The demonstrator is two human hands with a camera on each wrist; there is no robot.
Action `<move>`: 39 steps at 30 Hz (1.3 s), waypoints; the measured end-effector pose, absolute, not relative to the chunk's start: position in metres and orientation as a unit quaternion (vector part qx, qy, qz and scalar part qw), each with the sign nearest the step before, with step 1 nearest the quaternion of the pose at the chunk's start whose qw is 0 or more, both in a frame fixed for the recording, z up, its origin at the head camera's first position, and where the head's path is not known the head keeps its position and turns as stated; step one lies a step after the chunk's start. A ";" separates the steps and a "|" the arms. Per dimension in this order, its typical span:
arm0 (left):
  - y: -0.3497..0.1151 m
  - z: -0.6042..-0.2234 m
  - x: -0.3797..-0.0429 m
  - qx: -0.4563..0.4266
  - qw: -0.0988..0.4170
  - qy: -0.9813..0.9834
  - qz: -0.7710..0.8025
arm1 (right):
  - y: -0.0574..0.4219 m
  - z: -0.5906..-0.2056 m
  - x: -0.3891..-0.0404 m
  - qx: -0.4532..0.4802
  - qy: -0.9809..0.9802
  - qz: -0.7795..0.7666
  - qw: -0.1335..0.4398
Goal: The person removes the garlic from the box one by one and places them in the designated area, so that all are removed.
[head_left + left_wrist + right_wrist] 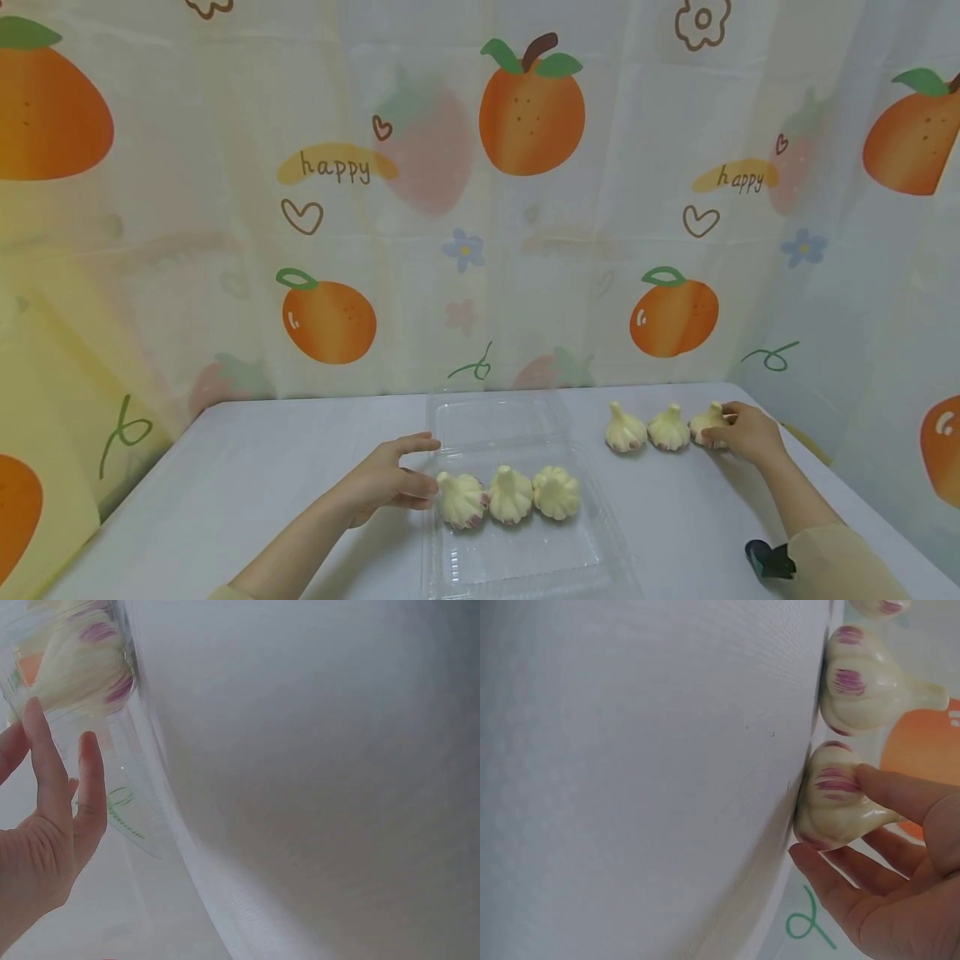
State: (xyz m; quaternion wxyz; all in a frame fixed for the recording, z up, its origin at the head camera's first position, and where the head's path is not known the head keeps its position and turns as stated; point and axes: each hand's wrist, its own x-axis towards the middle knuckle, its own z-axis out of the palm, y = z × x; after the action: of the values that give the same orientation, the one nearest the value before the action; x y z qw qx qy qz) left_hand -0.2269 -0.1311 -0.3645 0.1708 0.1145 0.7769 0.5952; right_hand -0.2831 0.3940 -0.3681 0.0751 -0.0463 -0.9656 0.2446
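Observation:
My right hand (752,433) has its thumb and fingers around the rightmost garlic bulb (831,802), which stands on the table at the right end of a row. Beside it in that row are a middle garlic bulb (668,428) and a left garlic bulb (625,428). A clear plastic box (525,567) lies open at centre, holding three more bulbs: a left one (462,502), a middle one (511,497) and a right one (556,493). At the box's left edge is my left hand (390,477), fingers extended and spread, close to the left bulb; whether it touches the box is unclear.
Behind the box's base, its clear lid (491,421) lies folded back. A small black object (770,559) shows by the right sleeve. The white table (247,475) is bordered behind by a fruit-print curtain (420,350).

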 end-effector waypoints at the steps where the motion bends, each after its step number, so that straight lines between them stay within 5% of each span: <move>1: -0.131 -0.365 -0.227 0.115 0.171 0.777 0.595 | 0.394 -0.368 -0.283 -0.048 -0.965 0.246 0.074; 21: -0.131 -0.363 -0.225 0.115 0.173 0.775 0.597 | 0.389 -0.356 -0.278 -0.113 -0.961 0.241 0.079; 34: -0.130 -0.361 -0.225 0.116 0.175 0.774 0.597 | 0.330 -0.330 -0.263 -0.041 -0.915 0.277 0.290; 39: -0.130 -0.361 -0.224 0.116 0.175 0.774 0.598 | 0.303 -0.319 -0.257 0.016 -0.902 0.300 0.311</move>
State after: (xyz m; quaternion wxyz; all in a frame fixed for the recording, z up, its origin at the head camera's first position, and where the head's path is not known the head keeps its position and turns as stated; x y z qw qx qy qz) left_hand -0.2245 -0.1300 -0.3606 0.1745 0.1156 0.7737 0.5979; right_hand -0.2571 0.3035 -0.3192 0.3112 0.0162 -0.9016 0.3000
